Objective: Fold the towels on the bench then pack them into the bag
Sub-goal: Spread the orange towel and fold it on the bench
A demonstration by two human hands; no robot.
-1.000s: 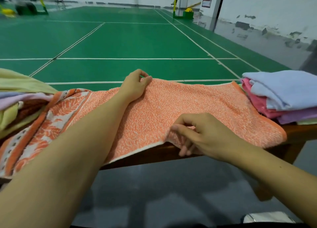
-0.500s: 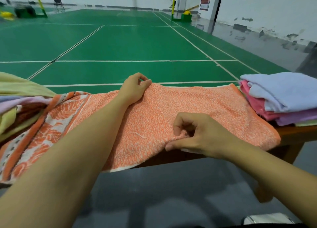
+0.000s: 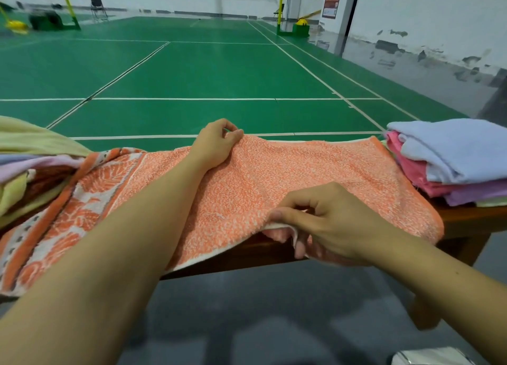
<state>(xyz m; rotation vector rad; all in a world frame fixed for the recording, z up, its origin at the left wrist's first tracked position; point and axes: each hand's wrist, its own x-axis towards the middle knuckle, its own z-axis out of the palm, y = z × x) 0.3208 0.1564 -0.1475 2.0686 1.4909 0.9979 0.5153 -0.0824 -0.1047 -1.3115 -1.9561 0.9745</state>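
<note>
Head view looks out over a green court floor with white lines, reaching back to a white wall. Across the near edge runs a brown wooden table, and an orange speckled towel is spread flat over most of it, its left end showing a white and orange leaf-pattern border that hangs toward the viewer. At the left end of the table lies a loose heap of towels in pale yellow, lilac and dark red, partly overlapped by the orange one. At the right end sits a folded stack, pale blue on top, then pink, then lilac, just beside the orange towel's right edge. The left hand pinches the towel's far edge, fingers curled onto the cloth. The right hand grips the near edge, thumb on top and fingers tucked underneath.
</note>
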